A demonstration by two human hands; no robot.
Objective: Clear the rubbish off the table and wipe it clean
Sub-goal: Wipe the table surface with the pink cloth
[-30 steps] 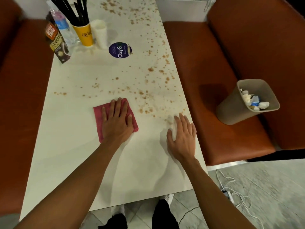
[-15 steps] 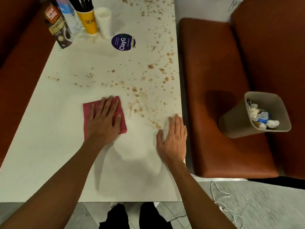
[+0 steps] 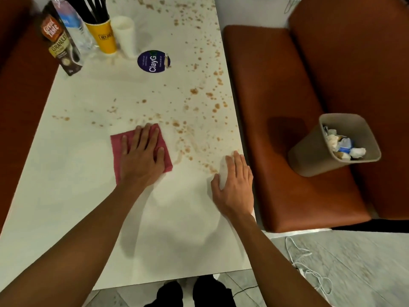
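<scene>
A white table (image 3: 66,173) carries brown splatter stains (image 3: 194,91) over its far and right parts. My left hand (image 3: 141,158) lies flat, fingers spread, pressing a pink cloth (image 3: 116,142) onto the table's middle, at the near edge of the stains. A faint wet smear curves just right of the cloth. My right hand (image 3: 234,185) rests palm-down and empty on the table by its right edge. A beige bin (image 3: 314,156) with crumpled rubbish inside stands on the right bench.
At the far left stand a brown carton (image 3: 60,45), a plastic bottle (image 3: 74,27), a yellow cup (image 3: 104,37) of black sticks and a white cup (image 3: 125,34). A round purple sticker (image 3: 153,61) lies nearby. Brown benches (image 3: 276,107) flank the table; a white cable (image 3: 309,269) lies on the floor.
My left hand has slid the cloth a little leftward over the table, leaving a smear beside the stains. My right hand has stayed planted. The view has shifted.
</scene>
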